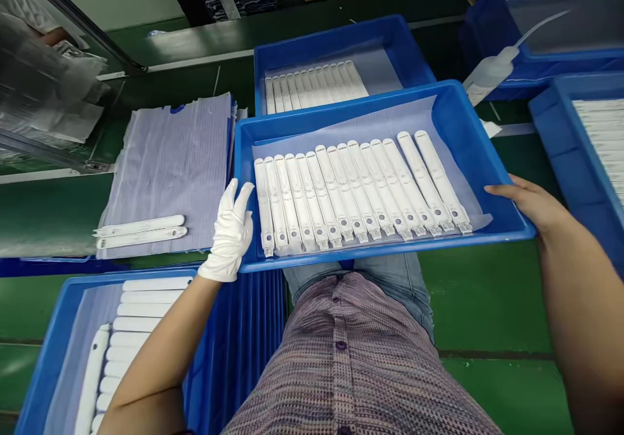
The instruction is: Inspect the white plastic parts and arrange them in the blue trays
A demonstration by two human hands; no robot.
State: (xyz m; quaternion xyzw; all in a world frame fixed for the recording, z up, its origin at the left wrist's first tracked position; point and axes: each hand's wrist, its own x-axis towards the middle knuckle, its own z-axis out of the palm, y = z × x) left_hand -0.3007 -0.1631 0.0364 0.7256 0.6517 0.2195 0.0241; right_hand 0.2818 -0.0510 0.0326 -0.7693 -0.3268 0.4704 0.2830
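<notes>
I hold a blue tray (458,113) by both sides, above my lap. My left hand (230,230), in a white glove, grips its left wall. On the right wall my bare right hand (529,202) is clamped. Inside, on a thin white sheet, several long white plastic strips (358,191) lie side by side in one row.
A second blue tray (390,35) with several strips sits behind. A stack of lined sheets (170,162) carrying two strips (140,232) lies left. Another tray of strips (53,337) is at bottom left. More blue trays (575,162) and a squeeze bottle (490,74) stand right.
</notes>
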